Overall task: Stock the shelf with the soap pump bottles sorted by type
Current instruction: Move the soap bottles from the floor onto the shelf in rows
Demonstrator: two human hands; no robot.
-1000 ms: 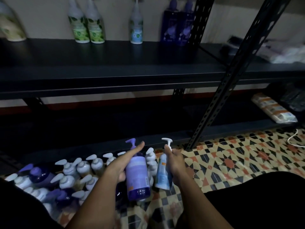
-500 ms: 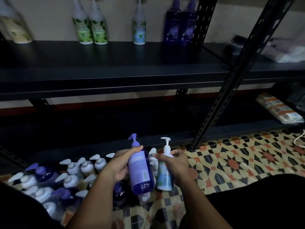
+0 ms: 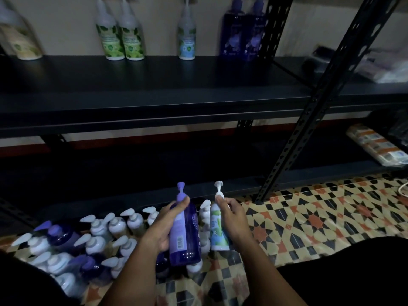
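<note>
A: The left hand (image 3: 164, 226) wraps the purple bottle (image 3: 186, 235) at six o'clock; the right hand (image 3: 231, 219) pinches the white bottle (image 3: 217, 230) at its neck.

B: Likely slick, rigid plastic; grip the bodies, not the pumps; the shelf (image 3: 154, 89) at twelve has room, but the post (image 3: 320, 102) at two intrudes.

A black metal shelf (image 3: 154, 85) carries pump bottles along its back edge. Taking the single blue-labelled bottle (image 3: 187, 38) as the landmark: two green-labelled bottles (image 3: 120, 39) stand to its left, a cream bottle (image 3: 21, 38) far left, two dark purple bottles (image 3: 242, 34) to its right. Below, a patterned tiled floor (image 3: 320, 221) holds a cluster of bottles (image 3: 88, 244).
</note>
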